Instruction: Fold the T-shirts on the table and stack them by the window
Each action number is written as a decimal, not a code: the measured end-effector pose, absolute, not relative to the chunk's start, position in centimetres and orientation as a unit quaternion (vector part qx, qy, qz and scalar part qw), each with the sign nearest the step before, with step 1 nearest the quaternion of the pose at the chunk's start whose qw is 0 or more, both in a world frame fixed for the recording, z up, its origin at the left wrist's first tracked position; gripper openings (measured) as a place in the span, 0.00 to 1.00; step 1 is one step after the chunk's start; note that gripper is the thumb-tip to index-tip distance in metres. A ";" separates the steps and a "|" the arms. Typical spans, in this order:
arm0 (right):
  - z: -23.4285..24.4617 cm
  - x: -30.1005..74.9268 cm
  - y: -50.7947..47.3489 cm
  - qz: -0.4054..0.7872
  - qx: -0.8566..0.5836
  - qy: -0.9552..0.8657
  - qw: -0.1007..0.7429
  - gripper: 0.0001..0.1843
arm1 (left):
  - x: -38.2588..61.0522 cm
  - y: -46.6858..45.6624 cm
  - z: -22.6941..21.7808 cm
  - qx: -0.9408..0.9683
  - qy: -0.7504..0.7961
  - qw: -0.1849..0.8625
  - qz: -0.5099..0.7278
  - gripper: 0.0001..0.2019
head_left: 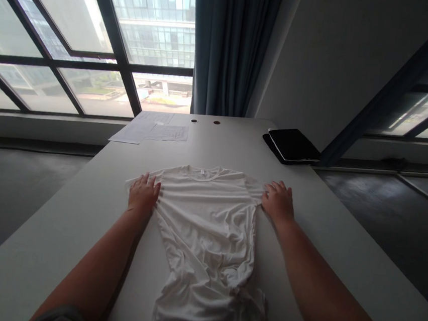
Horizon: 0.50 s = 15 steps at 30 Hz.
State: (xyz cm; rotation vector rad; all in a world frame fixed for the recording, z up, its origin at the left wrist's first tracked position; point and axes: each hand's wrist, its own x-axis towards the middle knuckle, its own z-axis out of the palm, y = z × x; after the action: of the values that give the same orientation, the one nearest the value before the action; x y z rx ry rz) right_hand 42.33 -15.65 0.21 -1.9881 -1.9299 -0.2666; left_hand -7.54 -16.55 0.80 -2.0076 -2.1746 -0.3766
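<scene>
A white T-shirt (208, 220) lies on the white table (91, 209), its collar at the far end. The upper part is spread fairly flat, while the lower body is wrinkled and bunched, most of all at the lower right. My left hand (145, 191) rests flat on the left sleeve with the fingers stretched out. At the end of the right sleeve is my right hand (278, 199), its fingers apart and touching the cloth edge. The shirt's hem runs toward the bottom of the view.
Printed paper sheets (152, 129) lie at the table's far left. A black folder or notebook stack (293, 144) sits at the far right. Two round cable holes are near the back edge. Behind stand windows, a blue curtain (232, 46) and a wall.
</scene>
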 end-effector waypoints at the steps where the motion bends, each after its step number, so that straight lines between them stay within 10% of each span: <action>1: 0.5 41.0 -15.0 -0.090 -0.685 -0.701 0.176 0.26 | -6.3 -16.0 1.2 -0.688 -0.709 0.077 -0.134 0.28; 15: -0.4 29.1 -5.2 0.077 -0.628 -0.774 0.028 0.36 | 1.9 -4.9 -0.4 -0.723 -0.685 -0.078 -0.047 0.36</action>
State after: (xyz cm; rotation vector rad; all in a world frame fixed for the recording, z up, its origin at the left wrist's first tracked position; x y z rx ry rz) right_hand 29.15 -5.17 -0.41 -1.9396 -2.3880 0.2384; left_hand 1.95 -4.89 -0.41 -2.3912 -2.2645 -0.1548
